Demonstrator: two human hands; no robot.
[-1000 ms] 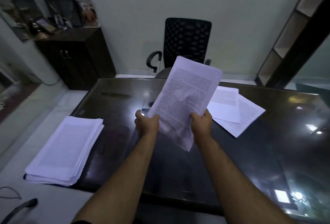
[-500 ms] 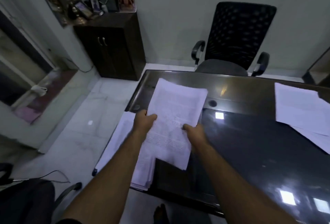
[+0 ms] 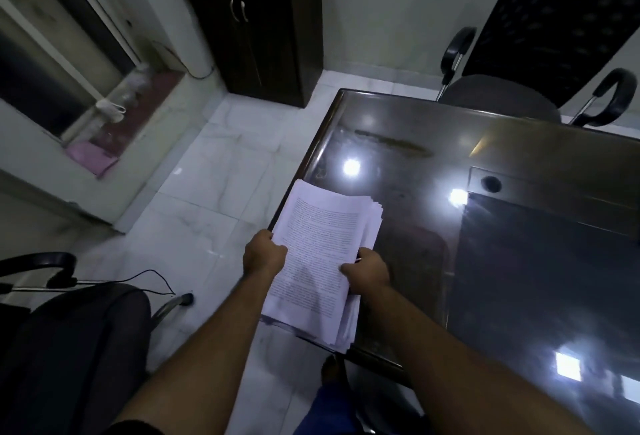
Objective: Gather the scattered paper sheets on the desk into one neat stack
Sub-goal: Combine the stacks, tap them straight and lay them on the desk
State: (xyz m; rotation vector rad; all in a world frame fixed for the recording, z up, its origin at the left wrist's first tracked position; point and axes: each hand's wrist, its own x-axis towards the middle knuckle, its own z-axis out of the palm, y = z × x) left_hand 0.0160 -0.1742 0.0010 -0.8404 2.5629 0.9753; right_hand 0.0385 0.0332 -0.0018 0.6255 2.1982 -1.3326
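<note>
Paper stack at the near left corner of the worktop, both hands on it.

We are gripping the paper stack [image 3: 322, 261] with both hands: the left hand [image 3: 264, 256] is pinching its left edge, the right hand [image 3: 366, 271] is curling over its right edge. The stack is lying on the worktop [image 3: 433, 143] at that corner, its sheets fanning slightly on the right side and its near end overhanging the worktop edge. Beyond the far side of the worktop, an office chair [image 3: 519, 88] is standing.

Both hands [image 3: 265, 256] on paper stack [image 3: 322, 254]
</note>
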